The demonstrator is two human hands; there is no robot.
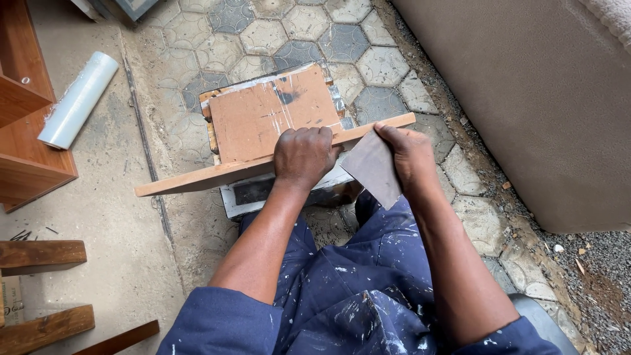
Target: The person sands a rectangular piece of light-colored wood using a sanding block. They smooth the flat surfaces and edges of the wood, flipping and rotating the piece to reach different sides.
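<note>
A long, narrow wooden strip [204, 176] lies on edge across a low block topped with a brown board [263, 115]. My left hand [303, 154] is clamped over the strip near its middle, pressing it down against the board. My right hand [411, 152] holds a folded sheet of dark sandpaper [374, 167] against the strip's right end. My knees in paint-spattered blue overalls are below the block.
A roll of clear plastic film [77, 100] lies on the concrete at the left beside a brown wooden shelf unit [26, 131]. Wooden offcuts [43, 253] sit at the lower left. A large beige upholstered piece [545, 98] fills the right side, and hexagonal pavers cover the ground.
</note>
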